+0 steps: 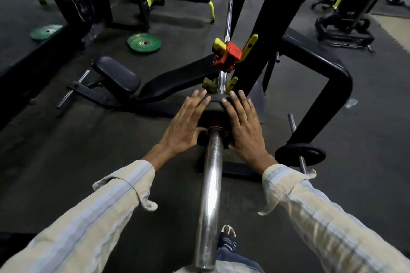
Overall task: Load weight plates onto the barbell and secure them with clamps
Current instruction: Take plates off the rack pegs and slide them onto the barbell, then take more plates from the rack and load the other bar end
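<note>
While 2 hands [218, 126] press 1 plate [216, 103], 1 barbell [210, 195].

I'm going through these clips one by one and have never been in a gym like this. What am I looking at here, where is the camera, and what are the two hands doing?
The one picture comes from a camera worn on the person's head, looking forward and down, so the striped sleeves at the bottom are the wearer's own arms.

The shiny tube running up the middle is the end of a barbell, which rests on a black rack. A black weight plate is already on the bar. The left hand and the right hand lie flat against the plate, fingers straight, one on each side of the bar; they seem to be pressing on it rather than gripping it.

Further along the bar sits a red and yellow clamp. On the floor lie green plates, and a black bench stands to the left.
</note>
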